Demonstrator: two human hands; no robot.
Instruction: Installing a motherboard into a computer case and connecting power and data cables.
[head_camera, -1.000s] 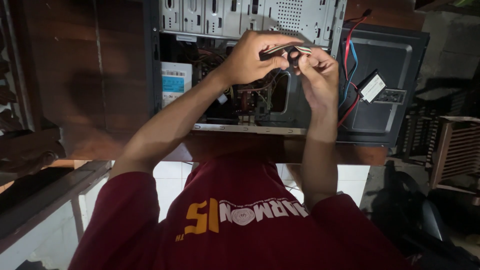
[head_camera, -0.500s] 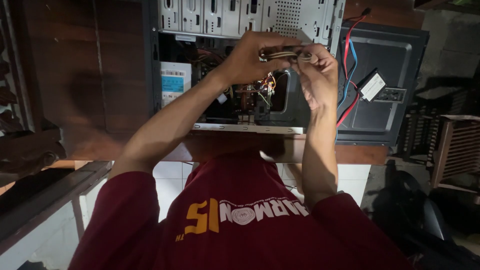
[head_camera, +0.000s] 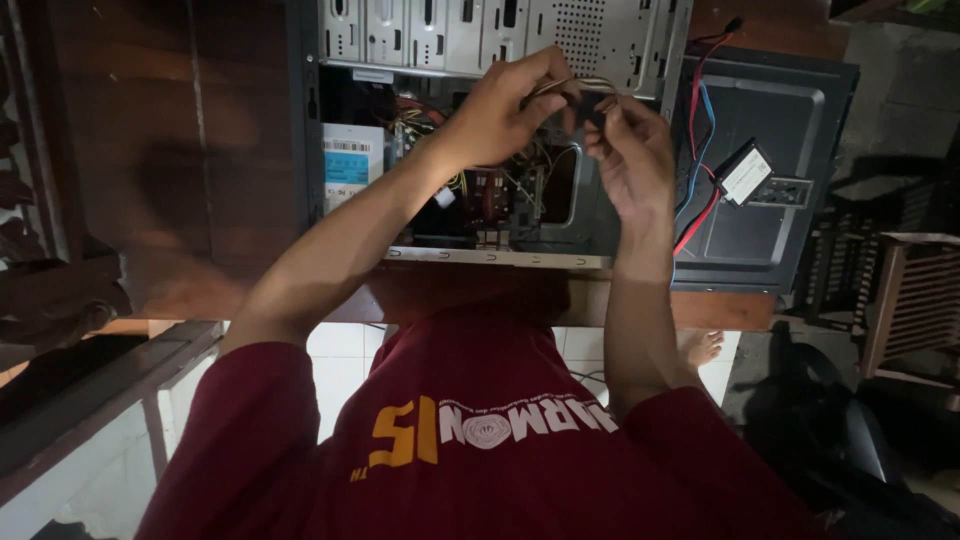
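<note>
An open computer case (head_camera: 500, 258) lies on a wooden table, its inside full of wires and boards. My left hand (head_camera: 495, 115) and my right hand (head_camera: 625, 160) are raised together over the case's upper right part. Both pinch the end of a thin bundle of wires (head_camera: 590, 88), the left from the left side and the right from just below. The plug at the bundle's end is mostly hidden by my fingers. A power supply with a pale label (head_camera: 350, 165) sits inside the case at the left.
A black side panel (head_camera: 790, 120) lies right of the case, with a small white-labelled drive (head_camera: 745, 172) and red and blue cables (head_camera: 700, 150) on it. A wooden chair (head_camera: 910, 300) stands at far right. My bare foot (head_camera: 700, 346) rests on white floor tiles below the table edge.
Both hands stay on the wire bundle. My left hand has shifted slightly left and my right fingers have closed in on the bundle's end.
</note>
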